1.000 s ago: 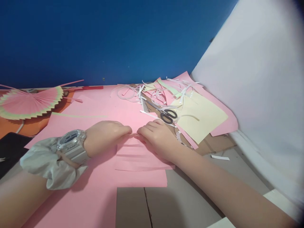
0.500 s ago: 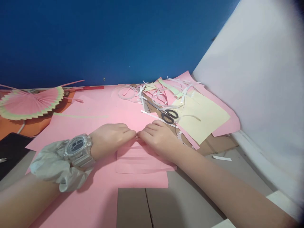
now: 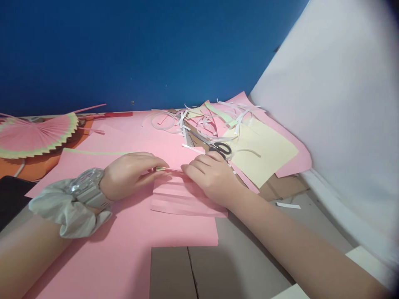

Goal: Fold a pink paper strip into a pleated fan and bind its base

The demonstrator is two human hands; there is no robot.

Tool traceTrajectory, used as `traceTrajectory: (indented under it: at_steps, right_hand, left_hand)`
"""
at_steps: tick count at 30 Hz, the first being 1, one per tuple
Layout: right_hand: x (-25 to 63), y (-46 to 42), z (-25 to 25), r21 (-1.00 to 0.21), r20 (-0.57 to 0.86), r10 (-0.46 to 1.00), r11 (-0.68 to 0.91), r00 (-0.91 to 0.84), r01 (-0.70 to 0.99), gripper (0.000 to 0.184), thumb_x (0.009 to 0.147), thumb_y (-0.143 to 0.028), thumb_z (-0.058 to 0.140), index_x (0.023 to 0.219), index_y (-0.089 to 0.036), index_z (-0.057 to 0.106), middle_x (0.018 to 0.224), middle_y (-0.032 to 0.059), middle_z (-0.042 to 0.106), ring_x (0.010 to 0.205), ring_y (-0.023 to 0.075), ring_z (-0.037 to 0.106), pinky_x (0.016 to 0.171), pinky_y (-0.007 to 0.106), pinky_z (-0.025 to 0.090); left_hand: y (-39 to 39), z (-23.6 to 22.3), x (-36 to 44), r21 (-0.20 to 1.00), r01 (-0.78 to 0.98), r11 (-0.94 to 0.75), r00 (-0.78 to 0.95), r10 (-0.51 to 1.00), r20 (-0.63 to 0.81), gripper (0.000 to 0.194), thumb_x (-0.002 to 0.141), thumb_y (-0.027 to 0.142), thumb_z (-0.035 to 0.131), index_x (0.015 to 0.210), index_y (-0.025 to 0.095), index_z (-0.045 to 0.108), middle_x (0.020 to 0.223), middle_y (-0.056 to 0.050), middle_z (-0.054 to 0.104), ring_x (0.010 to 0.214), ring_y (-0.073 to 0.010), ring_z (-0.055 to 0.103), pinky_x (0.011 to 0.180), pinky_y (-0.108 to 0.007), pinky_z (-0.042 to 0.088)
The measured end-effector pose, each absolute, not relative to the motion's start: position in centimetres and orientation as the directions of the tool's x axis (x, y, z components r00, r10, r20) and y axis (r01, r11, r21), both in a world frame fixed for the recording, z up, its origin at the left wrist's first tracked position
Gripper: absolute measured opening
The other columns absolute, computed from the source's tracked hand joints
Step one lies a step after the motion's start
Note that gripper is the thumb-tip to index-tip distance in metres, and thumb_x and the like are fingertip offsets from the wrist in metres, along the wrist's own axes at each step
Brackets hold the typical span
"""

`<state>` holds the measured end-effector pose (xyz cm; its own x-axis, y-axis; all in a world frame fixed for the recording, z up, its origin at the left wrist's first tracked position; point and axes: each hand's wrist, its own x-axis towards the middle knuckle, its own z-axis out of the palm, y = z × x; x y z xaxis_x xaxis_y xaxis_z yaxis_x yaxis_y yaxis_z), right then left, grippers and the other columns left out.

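A pink sheet of paper [image 3: 187, 203] with accordion pleats lies on larger pink sheets [image 3: 124, 257]. Its far part is gathered into a narrow folded stack with a yellow-green edge showing at the left end. My left hand [image 3: 134, 172] pinches that left end between thumb and fingers. My right hand [image 3: 208, 172] grips the stack further right, fingers curled over it; its thumb is hidden. A watch [image 3: 87, 187] and a pale scrunchie [image 3: 75, 211] are on my left wrist.
Black-handled scissors [image 3: 222, 148] lie just beyond my right hand among white paper strips [image 3: 240, 120]. A pale yellow sheet [image 3: 264, 149] is at the right. A pleated pink fan [image 3: 40, 135] rests at the far left, near a black object [image 3: 15, 199]. A blue wall [image 3: 156, 54] stands behind.
My left hand has moved slightly left, away from my right hand, and its thumb now shows below the folded end. My right hand stays on the folds. The view has shifted slightly.
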<state>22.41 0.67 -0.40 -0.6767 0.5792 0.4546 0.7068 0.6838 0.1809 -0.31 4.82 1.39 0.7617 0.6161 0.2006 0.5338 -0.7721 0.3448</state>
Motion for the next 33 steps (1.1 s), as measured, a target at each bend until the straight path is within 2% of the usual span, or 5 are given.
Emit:
traceTrajectory:
  at_steps: [7, 19, 25, 29, 33]
  right_hand:
    - [22.3, 0.5, -0.4, 0.145, 0.454, 0.612, 0.666, -0.647, 0.732, 0.02, 0.09, -0.013, 0.04, 0.088, -0.015, 0.059, 0.071, 0.0036, 0.063, 0.074, 0.0166, 0.049, 0.07, 0.033, 0.029]
    - [22.2, 0.6, -0.6, 0.124, 0.457, 0.625, 0.66, -0.633, 0.741, 0.017, 0.09, -0.014, 0.041, 0.087, -0.014, 0.058, 0.07, 0.0033, 0.061, 0.074, 0.0173, 0.05, 0.071, 0.033, 0.028]
    - [22.1, 0.8, -1.1, 0.052, 0.465, 0.675, 0.625, -0.573, 0.779, 0.017, 0.09, -0.022, 0.044, 0.081, -0.016, 0.057, 0.069, 0.003, 0.06, 0.07, 0.0157, 0.05, 0.071, 0.031, 0.03]
    - [22.2, 1.2, -1.1, -0.1, 0.394, 0.778, 0.566, -0.49, 0.818, 0.026, 0.092, -0.03, 0.042, 0.076, -0.016, 0.056, 0.066, 0.0029, 0.06, 0.067, 0.015, 0.05, 0.068, 0.029, 0.032]
    - [22.2, 1.3, -0.2, -0.48, 0.192, 0.919, 0.394, -0.344, 0.784, 0.028, 0.092, -0.036, 0.039, 0.072, -0.019, 0.05, 0.067, -0.0017, 0.057, 0.062, 0.0111, 0.049, 0.055, 0.024, 0.031]
  left_hand:
    - [4.3, 1.4, 0.1, 0.426, 0.538, -0.727, 0.705, 0.665, 0.245, 0.022, 0.09, 0.029, 0.044, 0.091, 0.019, 0.064, 0.08, -0.002, 0.069, 0.067, -0.0126, 0.059, 0.064, -0.024, 0.043]
    - [4.2, 1.3, 0.4, 0.441, 0.592, -0.674, 0.672, 0.716, 0.191, 0.027, 0.091, 0.034, 0.039, 0.086, 0.022, 0.062, 0.08, -0.001, 0.068, 0.068, -0.0128, 0.058, 0.065, -0.025, 0.044]
    - [4.1, 1.7, 0.8, 0.423, 0.614, -0.666, 0.69, 0.714, 0.122, 0.03, 0.092, 0.033, 0.033, 0.079, 0.02, 0.057, 0.073, -0.002, 0.062, 0.069, -0.0147, 0.056, 0.067, -0.026, 0.042]
    - [5.0, 2.0, 0.3, 0.488, 0.625, -0.609, 0.664, 0.744, 0.078, 0.028, 0.092, 0.034, 0.034, 0.079, 0.019, 0.054, 0.071, -0.001, 0.058, 0.066, -0.0139, 0.052, 0.065, -0.026, 0.041]
    - [6.4, 2.6, -1.0, 0.532, 0.638, -0.557, 0.617, 0.783, 0.079, 0.03, 0.091, 0.038, 0.034, 0.069, 0.021, 0.044, 0.059, 0.003, 0.045, 0.055, -0.0119, 0.045, 0.054, -0.024, 0.039]
